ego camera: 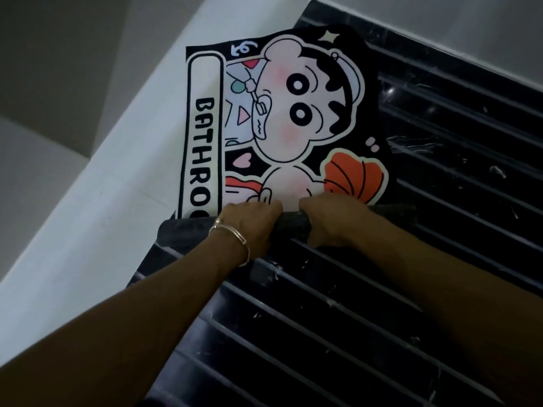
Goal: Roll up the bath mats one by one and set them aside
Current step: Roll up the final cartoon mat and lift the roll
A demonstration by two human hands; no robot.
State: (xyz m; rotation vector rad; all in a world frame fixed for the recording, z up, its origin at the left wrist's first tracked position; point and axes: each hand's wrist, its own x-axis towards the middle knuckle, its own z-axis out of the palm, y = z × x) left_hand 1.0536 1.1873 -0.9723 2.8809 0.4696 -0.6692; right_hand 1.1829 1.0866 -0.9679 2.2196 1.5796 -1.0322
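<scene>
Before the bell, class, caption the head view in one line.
Left hand and right hand grip the rolled near end of the bath mat on a grooved black slab.

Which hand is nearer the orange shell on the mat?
Right. The right hand grips the mat roll just below the orange shell; the left hand grips it farther left, by the lettering.

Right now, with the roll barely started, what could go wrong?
The left hand and right hand grip the rolled edge of the bath mat close together, so its ends may roll loose. The mat lies askew, partly off the grooved black surface onto the white surface; the roll may cone.
</scene>
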